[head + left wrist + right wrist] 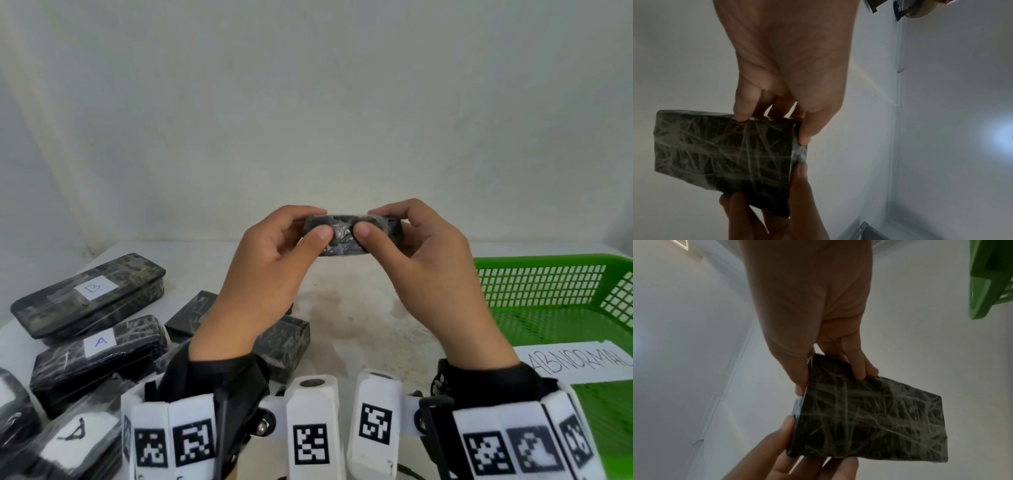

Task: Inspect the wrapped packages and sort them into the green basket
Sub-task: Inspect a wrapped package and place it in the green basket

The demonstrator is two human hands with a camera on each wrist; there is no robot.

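Black and wrapped in crinkled clear film, the package [349, 234] is held up above the table [359, 318] at chest height, its narrow end turned toward the person. Both hands clamp it: the left hand [270, 274] takes its 9 o'clock end and the right hand [424, 270] its 3 o'clock end, thumbs pressed on the near face with a strip of film showing between them, fingers curled over the top and far side. From the head view most of the package is hidden behind those fingers; only the wrist views show its broad face [725, 154] — streaked with pale creases, no label on the side that shows [869, 418].

At 8 o'clock from the hands lies a heap of similar wrapped packages [92, 298], some with white labels reading B and A; the nearest ones are cut off by the frame edge and partly covered by the wrist rigs. At 4 o'clock sits the green basket [548, 270], its right side out of view, with a paper sheet [575, 363] lettered ABNORMAL — the last letter is clipped.
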